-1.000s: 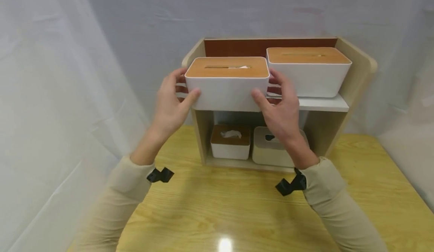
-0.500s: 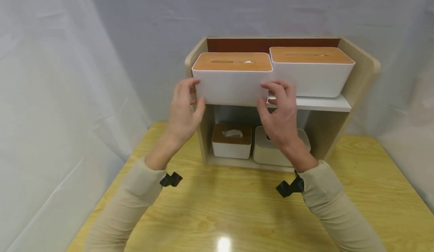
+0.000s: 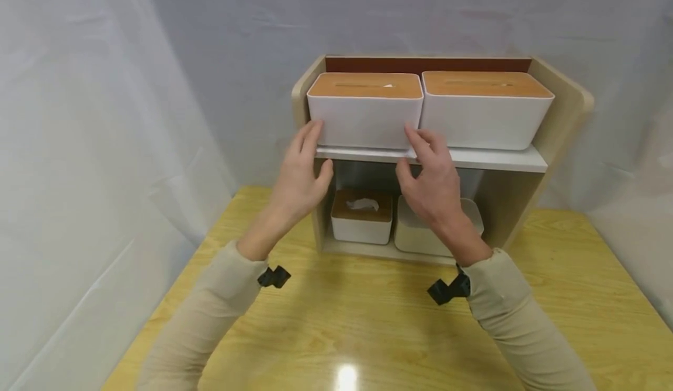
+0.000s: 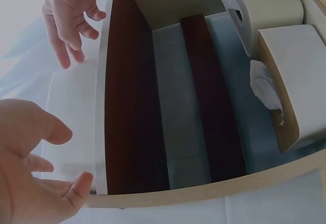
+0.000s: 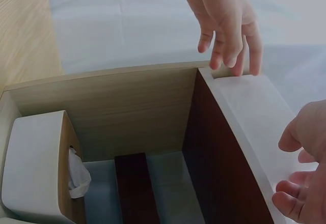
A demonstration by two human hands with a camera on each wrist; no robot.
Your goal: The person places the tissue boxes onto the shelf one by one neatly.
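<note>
A white tissue box with a wood-toned lid (image 3: 365, 116) sits on the left of the upper shelf (image 3: 486, 158), a scrap of tissue showing in its slot. My left hand (image 3: 301, 177) has its fingertips at the box's lower left front corner. At the lower right front corner are the fingertips of my right hand (image 3: 433, 177). Neither hand wraps round the box; the thumbs stand apart from the fingers below the shelf edge. In the left wrist view, the box's white front (image 4: 71, 99) lies beyond my left thumb and fingers.
A matching tissue box (image 3: 486, 116) fills the upper shelf's right side. Below stand a smaller wood-lidded tissue box (image 3: 361, 228) and a cream tissue box (image 3: 420, 239), partly behind my right hand. The shelf unit's side panels (image 3: 562, 99) flank them, on a wooden table (image 3: 368, 315).
The left tissue box has slid back onto the upper shelf, level with its neighbour. My hands have gone from gripping its sides to fingertips at its front, the left hand moving right.
</note>
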